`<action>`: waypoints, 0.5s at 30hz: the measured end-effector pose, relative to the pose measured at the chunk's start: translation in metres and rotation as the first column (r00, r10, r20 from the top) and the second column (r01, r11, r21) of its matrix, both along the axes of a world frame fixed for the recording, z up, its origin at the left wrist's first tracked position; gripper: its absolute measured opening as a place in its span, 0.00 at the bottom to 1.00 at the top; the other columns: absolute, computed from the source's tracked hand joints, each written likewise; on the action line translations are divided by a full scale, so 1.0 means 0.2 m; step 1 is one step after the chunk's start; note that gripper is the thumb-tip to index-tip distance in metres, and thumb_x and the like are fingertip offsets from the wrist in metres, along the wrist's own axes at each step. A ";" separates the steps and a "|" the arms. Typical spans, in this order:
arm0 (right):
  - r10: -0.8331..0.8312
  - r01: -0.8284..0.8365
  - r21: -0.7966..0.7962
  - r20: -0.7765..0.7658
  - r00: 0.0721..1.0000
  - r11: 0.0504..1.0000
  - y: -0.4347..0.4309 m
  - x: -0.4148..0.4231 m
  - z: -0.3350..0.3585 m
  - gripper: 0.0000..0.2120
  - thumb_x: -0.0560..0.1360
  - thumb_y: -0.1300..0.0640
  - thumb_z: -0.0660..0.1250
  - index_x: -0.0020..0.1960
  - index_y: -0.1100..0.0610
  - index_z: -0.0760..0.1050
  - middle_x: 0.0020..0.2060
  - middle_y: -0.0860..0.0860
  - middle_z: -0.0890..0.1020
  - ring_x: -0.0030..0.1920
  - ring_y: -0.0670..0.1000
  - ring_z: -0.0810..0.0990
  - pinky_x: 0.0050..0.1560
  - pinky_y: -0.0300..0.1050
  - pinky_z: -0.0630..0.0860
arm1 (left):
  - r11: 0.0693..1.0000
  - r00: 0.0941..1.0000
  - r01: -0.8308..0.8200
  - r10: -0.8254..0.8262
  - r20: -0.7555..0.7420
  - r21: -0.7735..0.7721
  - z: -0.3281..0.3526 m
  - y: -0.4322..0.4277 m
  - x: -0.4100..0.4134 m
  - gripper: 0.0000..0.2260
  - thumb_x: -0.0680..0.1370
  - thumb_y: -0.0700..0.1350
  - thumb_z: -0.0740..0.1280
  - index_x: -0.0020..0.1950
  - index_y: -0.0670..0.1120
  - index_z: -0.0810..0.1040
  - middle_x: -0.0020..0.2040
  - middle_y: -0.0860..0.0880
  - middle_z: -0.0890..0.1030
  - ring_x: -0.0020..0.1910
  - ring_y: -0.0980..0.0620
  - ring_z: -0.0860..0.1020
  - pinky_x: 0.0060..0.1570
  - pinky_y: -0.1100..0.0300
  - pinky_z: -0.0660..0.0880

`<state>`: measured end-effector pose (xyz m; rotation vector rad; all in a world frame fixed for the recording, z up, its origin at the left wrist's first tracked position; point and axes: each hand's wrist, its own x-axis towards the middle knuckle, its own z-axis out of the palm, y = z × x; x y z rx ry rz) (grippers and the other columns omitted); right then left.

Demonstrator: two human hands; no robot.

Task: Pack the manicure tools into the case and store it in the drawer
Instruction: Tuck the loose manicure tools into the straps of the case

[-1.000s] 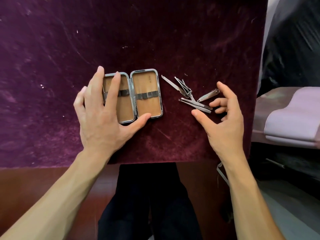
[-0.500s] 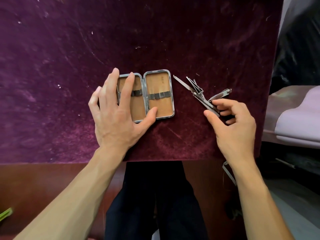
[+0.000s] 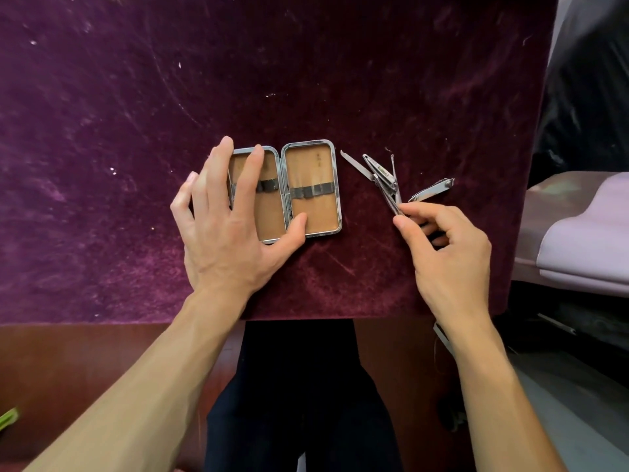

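Observation:
A small metal-framed case [image 3: 313, 165] lies open flat on the purple velvet cloth [image 3: 136, 114], tan inside with a dark elastic band across each half. My left hand [image 3: 228, 229] rests spread on its left half, thumb on the lower edge of the right half. To the right lies a loose pile of steel manicure tools [image 3: 379, 173]: a thin file, a nail clipper, slim picks. A second clipper [image 3: 432, 190] lies apart at the right. My right hand [image 3: 446, 257] pinches the near end of a slim tool [image 3: 391, 204] between thumb and forefinger.
The cloth's front edge [image 3: 306, 316] ends above a brown wooden desk front. My dark-trousered legs are below. At the right stand a pale lilac padded seat [image 3: 585, 240] and black plastic sheeting [image 3: 592, 80]. A green object [image 3: 6, 419] pokes in at the lower left.
My right hand closed from open beside the tools to a pinch on a slim tool's near end. The pile has shifted slightly. My left hand stayed on the case.

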<state>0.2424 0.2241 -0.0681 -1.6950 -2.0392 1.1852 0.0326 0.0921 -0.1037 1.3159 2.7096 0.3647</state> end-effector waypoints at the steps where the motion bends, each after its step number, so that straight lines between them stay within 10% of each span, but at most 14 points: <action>1: -0.009 0.009 -0.006 -0.014 1.000 1.000 0.00 0.00 0.00 0.10 0.79 0.54 0.76 0.53 0.38 0.84 0.46 0.41 0.85 0.44 0.40 0.81 0.44 0.28 0.73 | 1.000 1.000 -0.001 0.001 0.004 0.000 0.00 0.00 0.00 0.39 0.75 0.70 0.65 0.79 0.49 0.67 0.80 0.42 0.65 0.74 0.43 0.67 0.74 0.43 0.61; 15: -0.134 0.135 0.060 -0.021 0.991 0.989 0.00 -0.01 0.01 0.06 0.78 0.56 0.77 0.52 0.46 0.85 0.44 0.42 0.86 0.40 0.43 0.82 0.43 0.29 0.76 | 1.000 1.000 -0.008 0.008 0.019 -0.008 0.00 0.00 0.01 0.39 0.75 0.71 0.63 0.80 0.51 0.65 0.81 0.43 0.64 0.75 0.43 0.67 0.73 0.43 0.61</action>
